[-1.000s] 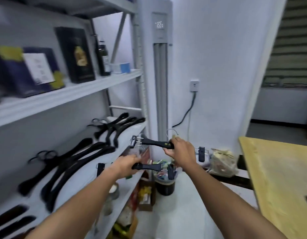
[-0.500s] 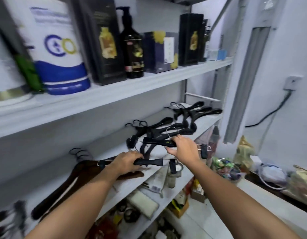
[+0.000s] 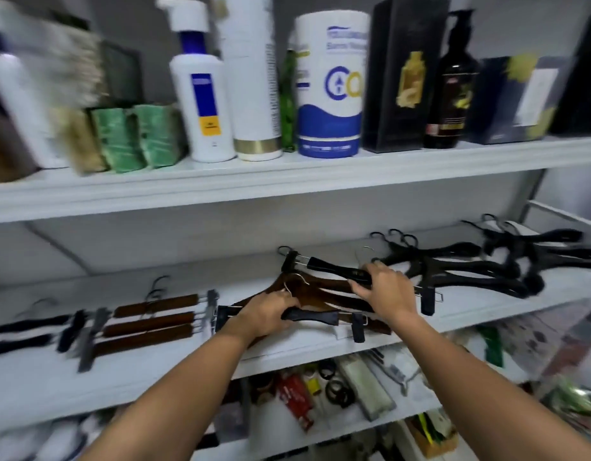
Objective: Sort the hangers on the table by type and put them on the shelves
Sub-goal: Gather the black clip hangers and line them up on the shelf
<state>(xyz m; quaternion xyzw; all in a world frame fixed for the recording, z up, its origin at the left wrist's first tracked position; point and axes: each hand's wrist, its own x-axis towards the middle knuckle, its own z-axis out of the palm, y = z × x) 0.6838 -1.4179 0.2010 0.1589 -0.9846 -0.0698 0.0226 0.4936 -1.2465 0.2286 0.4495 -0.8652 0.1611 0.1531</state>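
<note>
at shelf [image 3: 480, 307] | left hand [image 3: 267, 312]: near hanger [image 3: 315, 317] | right hand [image 3: 387, 287]: far hanger [image 3: 334, 269] | labels [image 3: 206, 104] blurred

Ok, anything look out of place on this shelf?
Nothing spilled or damaged. Left hand and right hand hold black clip hangers over the brown coat hangers, a different type; brown clip hangers lie further left.

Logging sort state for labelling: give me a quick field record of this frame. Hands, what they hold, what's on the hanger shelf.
left hand: grips a black clip hanger by its bar
right hand: grips a second black clip hanger by its bar
position: both over the middle shelf, above brown wooden coat hangers
shelf left: brown wooden clip hangers
shelf right: black plastic hangers
placed: neither held hanger released yet
</note>
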